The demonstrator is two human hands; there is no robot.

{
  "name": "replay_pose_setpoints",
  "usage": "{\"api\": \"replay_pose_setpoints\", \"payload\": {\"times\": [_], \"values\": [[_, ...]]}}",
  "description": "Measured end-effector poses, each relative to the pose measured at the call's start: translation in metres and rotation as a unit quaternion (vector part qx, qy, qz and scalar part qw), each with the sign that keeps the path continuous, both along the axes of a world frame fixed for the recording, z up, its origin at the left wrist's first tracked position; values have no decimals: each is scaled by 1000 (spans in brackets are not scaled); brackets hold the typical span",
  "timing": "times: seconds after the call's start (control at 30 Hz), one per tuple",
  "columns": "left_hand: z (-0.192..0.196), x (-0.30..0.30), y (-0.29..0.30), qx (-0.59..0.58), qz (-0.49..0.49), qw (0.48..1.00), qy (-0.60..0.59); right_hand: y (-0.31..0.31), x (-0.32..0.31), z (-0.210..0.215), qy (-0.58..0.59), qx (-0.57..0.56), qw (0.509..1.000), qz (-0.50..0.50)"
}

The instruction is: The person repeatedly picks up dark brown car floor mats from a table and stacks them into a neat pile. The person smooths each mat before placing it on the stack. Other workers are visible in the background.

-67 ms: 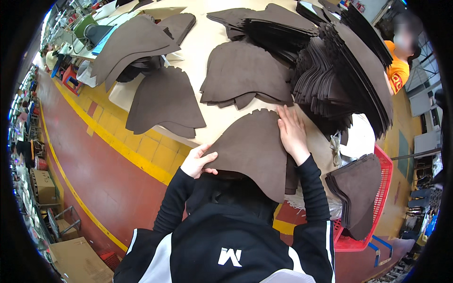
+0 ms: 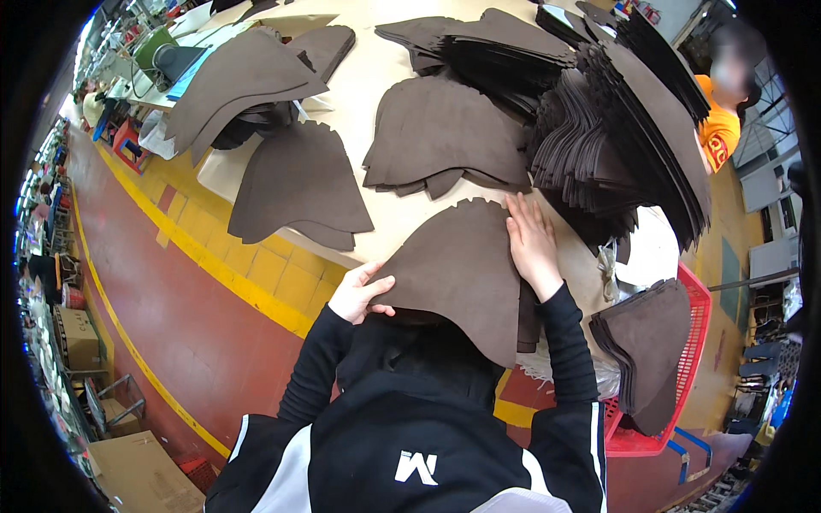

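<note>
A dark brown cut sheet piece [image 2: 457, 269], with a notched top edge and a curved lower edge, lies at the table's near edge and overhangs it towards me. My left hand [image 2: 362, 292] grips its left corner, thumb on top and fingers curled beneath. Flat along its upper right edge rests my right hand [image 2: 532, 242], fingers stretched out and pointing away from me. Part of another brown piece [image 2: 528, 318] shows under the right side. Just beyond lie a small pile of like pieces [image 2: 449, 132] and, to the left, a further pair [image 2: 299, 184].
Tall fanned stacks of brown pieces [image 2: 650, 120] fill the table's right side. A red plastic basket [image 2: 699, 329] holding more pieces stands at the right. More pieces [image 2: 244, 81] lie far left. A person in an orange shirt [image 2: 718, 124] is at the far right. Cardboard boxes [image 2: 145, 474] sit lower left.
</note>
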State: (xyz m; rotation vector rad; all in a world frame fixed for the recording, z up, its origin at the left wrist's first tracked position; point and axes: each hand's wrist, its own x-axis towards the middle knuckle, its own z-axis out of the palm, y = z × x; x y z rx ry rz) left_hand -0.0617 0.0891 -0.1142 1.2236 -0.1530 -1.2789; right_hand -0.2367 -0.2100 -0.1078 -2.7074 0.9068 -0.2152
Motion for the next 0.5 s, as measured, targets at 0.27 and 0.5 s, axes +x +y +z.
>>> {"api": "replay_pose_setpoints", "payload": {"times": [0.27,0.5], "values": [[-15,-2,-1,-25,18,999,-25,-2,-39,-12,-55,0,998,-16],[62,12,-26,-92,56,977,-184,5,-45,-6,-138,22,990,-35]]}}
